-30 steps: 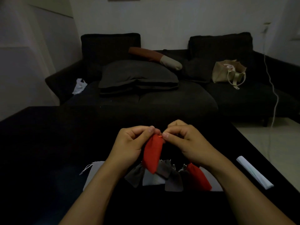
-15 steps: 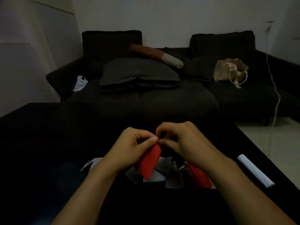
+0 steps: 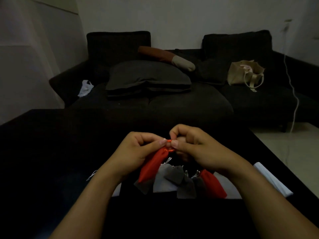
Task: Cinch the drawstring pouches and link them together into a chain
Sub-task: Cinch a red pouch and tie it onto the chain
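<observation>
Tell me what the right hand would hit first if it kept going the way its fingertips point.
The right hand points leftward at the left hand. It would likely meet the left thumb tip and the orange drawstring of the red pouch pinched between them; they look nearly touching, though depth is unclear.

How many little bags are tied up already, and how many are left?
Several grey pouches and a second red pouch lie bunched together, seemingly cinched; whether they are linked is unclear. Left hand and right hand pinch the red pouch's cord. It needs linking.
</observation>
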`<state>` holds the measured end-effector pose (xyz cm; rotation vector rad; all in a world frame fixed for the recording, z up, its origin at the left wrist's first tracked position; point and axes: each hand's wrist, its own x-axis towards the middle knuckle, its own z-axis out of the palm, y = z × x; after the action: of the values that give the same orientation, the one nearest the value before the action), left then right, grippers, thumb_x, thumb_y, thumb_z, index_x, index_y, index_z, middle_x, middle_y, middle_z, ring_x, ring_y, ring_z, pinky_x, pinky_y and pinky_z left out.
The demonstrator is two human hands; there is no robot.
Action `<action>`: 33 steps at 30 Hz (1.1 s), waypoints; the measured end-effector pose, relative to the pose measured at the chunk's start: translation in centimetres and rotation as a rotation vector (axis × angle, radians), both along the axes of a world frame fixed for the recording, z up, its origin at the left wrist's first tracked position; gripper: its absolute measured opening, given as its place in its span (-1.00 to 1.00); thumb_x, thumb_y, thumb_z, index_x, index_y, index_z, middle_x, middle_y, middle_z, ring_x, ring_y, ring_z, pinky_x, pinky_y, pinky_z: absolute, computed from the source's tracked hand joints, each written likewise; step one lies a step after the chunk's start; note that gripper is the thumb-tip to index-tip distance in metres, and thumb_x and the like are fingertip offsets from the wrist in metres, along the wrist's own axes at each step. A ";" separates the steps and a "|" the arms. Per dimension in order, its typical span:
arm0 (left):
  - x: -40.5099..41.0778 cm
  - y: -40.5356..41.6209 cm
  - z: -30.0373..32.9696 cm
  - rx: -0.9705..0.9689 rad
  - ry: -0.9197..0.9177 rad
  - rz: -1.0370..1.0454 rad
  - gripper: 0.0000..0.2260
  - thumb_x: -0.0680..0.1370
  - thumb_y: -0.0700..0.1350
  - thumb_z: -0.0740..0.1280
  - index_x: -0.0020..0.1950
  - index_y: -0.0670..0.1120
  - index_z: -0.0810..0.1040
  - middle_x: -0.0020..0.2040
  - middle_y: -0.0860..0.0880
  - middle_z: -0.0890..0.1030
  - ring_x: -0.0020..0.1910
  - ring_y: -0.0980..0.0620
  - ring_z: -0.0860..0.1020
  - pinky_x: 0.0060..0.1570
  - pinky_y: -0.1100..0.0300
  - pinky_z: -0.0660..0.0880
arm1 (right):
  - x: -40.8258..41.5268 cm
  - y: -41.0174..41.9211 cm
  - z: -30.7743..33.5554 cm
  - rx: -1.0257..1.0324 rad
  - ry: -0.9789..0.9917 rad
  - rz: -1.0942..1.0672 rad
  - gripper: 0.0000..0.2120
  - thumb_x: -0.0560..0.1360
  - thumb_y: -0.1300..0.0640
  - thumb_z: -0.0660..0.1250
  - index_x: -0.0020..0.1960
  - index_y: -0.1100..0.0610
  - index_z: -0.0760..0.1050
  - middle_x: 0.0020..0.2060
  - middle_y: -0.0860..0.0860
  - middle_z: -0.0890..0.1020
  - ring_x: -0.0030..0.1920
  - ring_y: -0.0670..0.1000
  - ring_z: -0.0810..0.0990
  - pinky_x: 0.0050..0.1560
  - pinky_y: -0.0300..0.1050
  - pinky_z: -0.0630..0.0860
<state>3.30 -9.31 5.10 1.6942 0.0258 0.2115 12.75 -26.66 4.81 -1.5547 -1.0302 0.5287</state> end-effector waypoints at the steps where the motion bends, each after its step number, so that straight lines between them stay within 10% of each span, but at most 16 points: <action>1: -0.1 -0.1 0.1 -0.058 -0.001 0.012 -0.79 0.42 -0.10 0.38 -0.06 -0.19 0.70 -0.23 -0.13 0.69 -0.29 0.06 0.61 -0.30 0.32 0.50 | -0.1 0.2 0.0 0.036 0.094 0.035 -0.92 0.63 0.27 0.20 -0.05 0.17 0.36 -0.42 0.08 0.32 -0.43 -0.07 0.26 -0.40 -0.21 0.20; 7: 0.2 -1.7 0.3 -0.407 0.022 0.043 -0.89 0.33 -0.18 0.40 -0.25 -0.17 0.70 -0.34 -0.11 0.67 -0.40 0.10 0.61 -0.36 0.33 0.53 | -0.3 0.4 0.4 0.102 0.268 0.056 -0.90 0.64 0.24 0.17 -0.04 0.17 0.29 -0.46 0.00 0.31 -0.46 -0.10 0.29 -0.42 -0.27 0.22; 23: 0.9 -1.3 0.1 -0.616 0.073 0.102 -0.84 0.32 -0.27 0.41 -0.12 -0.15 0.61 -0.28 -0.12 0.69 -0.38 0.07 0.64 -0.35 0.31 0.57 | -0.8 -0.1 1.6 0.018 0.100 -0.074 -0.96 0.60 0.27 0.25 0.03 0.26 0.42 -0.43 0.09 0.49 -0.40 -0.01 0.44 -0.34 -0.16 0.37; 29: 1.0 -1.4 -0.1 -0.236 -0.066 0.278 -0.82 0.44 -0.34 0.45 -0.04 -0.15 0.55 -0.32 -0.09 0.69 -0.38 0.09 0.62 -0.39 0.28 0.53 | -1.0 -1.4 3.6 -0.341 -0.439 -0.304 -0.93 0.47 0.17 0.48 -0.07 0.03 0.68 -0.28 -0.03 0.72 -0.27 -0.20 0.66 -0.23 -0.33 0.53; 33: 1.1 -1.6 -0.8 0.126 -0.137 0.266 -0.83 0.44 -0.32 0.47 -0.10 -0.14 0.52 -0.31 -0.15 0.67 -0.35 0.00 0.63 -0.34 0.14 0.57 | -1.9 0.2 3.4 -0.484 -0.828 -0.305 -0.92 0.56 0.09 0.35 0.01 -0.03 0.62 -0.08 -0.05 0.65 -0.05 -0.05 0.62 0.00 -0.06 0.57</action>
<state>4.44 -10.95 4.27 1.7959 0.1388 0.5373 10.86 -26.45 8.24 -2.4127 -1.2840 -0.1291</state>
